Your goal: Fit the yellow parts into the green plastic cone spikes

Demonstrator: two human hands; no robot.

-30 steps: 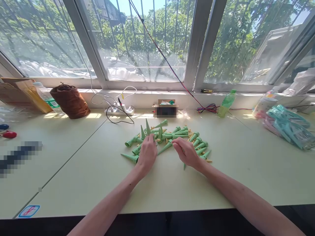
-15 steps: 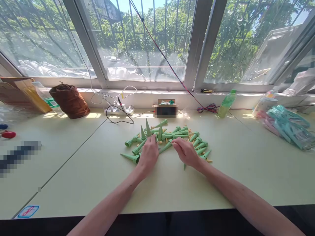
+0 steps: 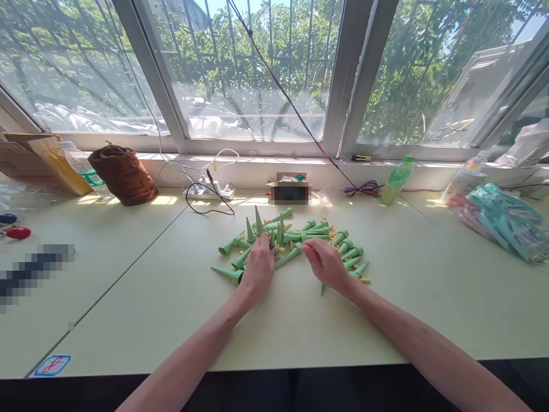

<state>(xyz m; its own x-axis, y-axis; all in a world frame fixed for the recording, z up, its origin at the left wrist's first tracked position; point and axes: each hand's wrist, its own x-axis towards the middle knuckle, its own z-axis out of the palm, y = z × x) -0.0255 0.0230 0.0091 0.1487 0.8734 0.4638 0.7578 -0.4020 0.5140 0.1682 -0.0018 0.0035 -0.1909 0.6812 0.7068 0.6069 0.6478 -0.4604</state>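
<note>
A heap of green cone-shaped plastic spikes [image 3: 295,236] with small yellow bits among them lies in the middle of the pale table [image 3: 171,297]. A few cones stand upright at the heap's back left. My left hand [image 3: 258,268] rests on the heap's left side, fingers curled over a lying green cone [image 3: 242,257]. My right hand [image 3: 326,264] sits on the heap's right side, fingertips pinched near another green cone [image 3: 290,255]; what they hold is hidden.
Along the window sill are a brown pouch [image 3: 123,174], a power strip with cables [image 3: 209,190], a small box [image 3: 290,190] and a green bottle [image 3: 396,179]. Bags of teal items [image 3: 504,220] lie at the right. A red object [image 3: 18,232] lies at the far left.
Both hands stayed on the heap. My left hand crept slightly forward among the cones, and one lying cone beside it shifted.
</note>
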